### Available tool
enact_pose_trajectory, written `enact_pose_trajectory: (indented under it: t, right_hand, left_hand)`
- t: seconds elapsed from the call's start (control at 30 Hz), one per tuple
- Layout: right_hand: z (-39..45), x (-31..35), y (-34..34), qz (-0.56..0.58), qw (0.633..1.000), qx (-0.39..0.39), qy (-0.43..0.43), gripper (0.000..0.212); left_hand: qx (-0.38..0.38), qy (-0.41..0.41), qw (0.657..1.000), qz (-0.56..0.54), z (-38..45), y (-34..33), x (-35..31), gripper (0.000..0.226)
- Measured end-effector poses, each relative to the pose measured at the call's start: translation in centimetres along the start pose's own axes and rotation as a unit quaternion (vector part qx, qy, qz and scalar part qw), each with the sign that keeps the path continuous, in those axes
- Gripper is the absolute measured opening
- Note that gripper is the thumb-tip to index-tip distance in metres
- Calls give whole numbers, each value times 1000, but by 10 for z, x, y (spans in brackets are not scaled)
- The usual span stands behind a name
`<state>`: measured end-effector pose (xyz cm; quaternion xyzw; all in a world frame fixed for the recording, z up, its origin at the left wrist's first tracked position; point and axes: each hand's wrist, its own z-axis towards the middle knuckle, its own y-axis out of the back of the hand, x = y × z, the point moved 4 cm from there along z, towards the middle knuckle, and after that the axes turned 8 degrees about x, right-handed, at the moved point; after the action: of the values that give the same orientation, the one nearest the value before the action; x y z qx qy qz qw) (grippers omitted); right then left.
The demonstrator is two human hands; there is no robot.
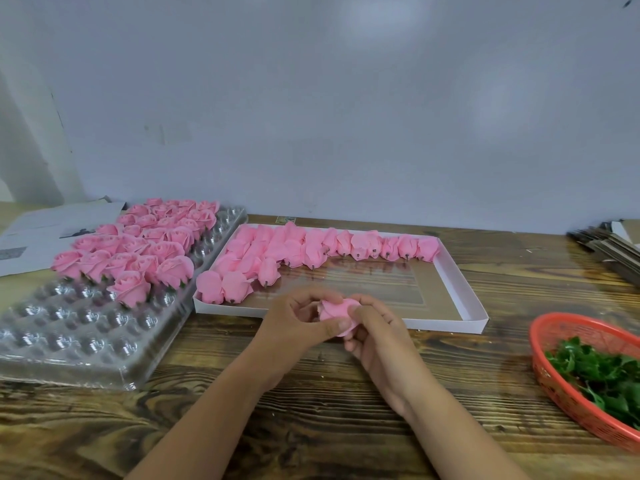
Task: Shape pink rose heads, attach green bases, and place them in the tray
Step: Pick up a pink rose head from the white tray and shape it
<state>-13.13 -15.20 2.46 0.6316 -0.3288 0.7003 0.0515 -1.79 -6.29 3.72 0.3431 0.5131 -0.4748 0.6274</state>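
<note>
Pink rose head (333, 315) at frame centre, pinched between left hand (300, 326) and right hand (379, 336), fingers curled round it: shaping step, seemingly. Next, likely a green base from red basket (550, 348), lower right. Unshaped heads in white box (460, 289), centre. Finished roses in clear tray (69, 334), left.

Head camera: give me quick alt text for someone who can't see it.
Both hands, left hand and right hand, hold one pink rose head above a wooden table. A clear plastic tray partly filled with finished roses lies left, a white box of unshaped rose heads behind, and a red basket of green bases right.
</note>
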Motion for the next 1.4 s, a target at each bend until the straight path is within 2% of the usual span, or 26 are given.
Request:
enact_pose_trajectory:
  t: [0.23,0.4,0.67,0.87,0.93,1.03,1.1,1.17,1.23,1.3,1.37,1.4]
  right_hand:
    - [2,-4,2,41,999,3,-31,25]
    - [5,-7,5,36,998,5,-47,21]
    - [6,-9,7,34,998,12,-59,31]
    - [5,-8,6,26,998,19,-62,27]
    - [4,-6,6,12,997,16,-72,22]
    - [1,3,9,-37,993,9,-113,31]
    - [-3,17,19,-120,984,-48,-119,32]
    - [-10,42,39,-232,960,-142,-68,25]
    - [-24,76,64,-353,912,-209,18,16]
    - [-42,110,93,-509,823,-243,71,15]
    - [-58,138,135,-633,719,-284,39,19]
    - [-65,149,159,-663,684,-304,3,16]
  left_hand:
    - [-15,-36,993,112,-1,0,2,36]
    - [-19,-38,990,137,-2,0,1,32]
    - [-31,-63,979,190,-2,-1,1,34]
    - [-38,-59,982,173,-2,1,3,34]
    - [-45,-58,984,164,-2,2,3,31]
    - [-57,-56,985,151,-2,4,2,30]
    - [-66,-45,988,131,-2,5,4,33]
    - [-67,-28,991,110,-2,6,5,33]
    - [-67,-19,993,99,-2,7,5,33]
    - [-69,-17,993,89,-2,7,6,32]
    - [-71,-16,994,86,-2,6,5,32]
    - [-71,-17,994,86,-2,6,5,32]
